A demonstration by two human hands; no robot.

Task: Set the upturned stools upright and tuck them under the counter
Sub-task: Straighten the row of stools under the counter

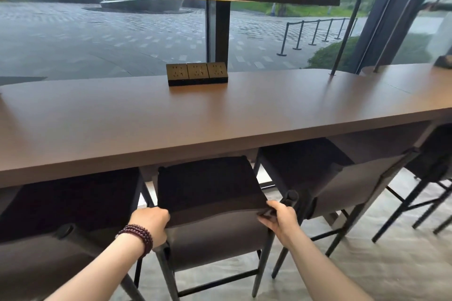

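Observation:
A dark stool (pixel 208 186) with a black seat and a brown fabric backrest stands upright in the middle, its seat partly under the brown counter (pixel 171 124). My left hand (pixel 151 225), with a bead bracelet on the wrist, grips the backrest's left top corner. My right hand (pixel 278 220) grips its right top corner. Another stool (pixel 325 173) stands upright to the right, its seat under the counter edge. A third stool (pixel 61 205) stands at the left, also upright, with its seat partly under the counter.
A block of three power sockets (pixel 197 73) sits on the counter near the window. A thin metal lamp pole (pixel 347 32) rises from the counter at the right. A further stool (pixel 435 154) stands at the far right. Grey floor lies below.

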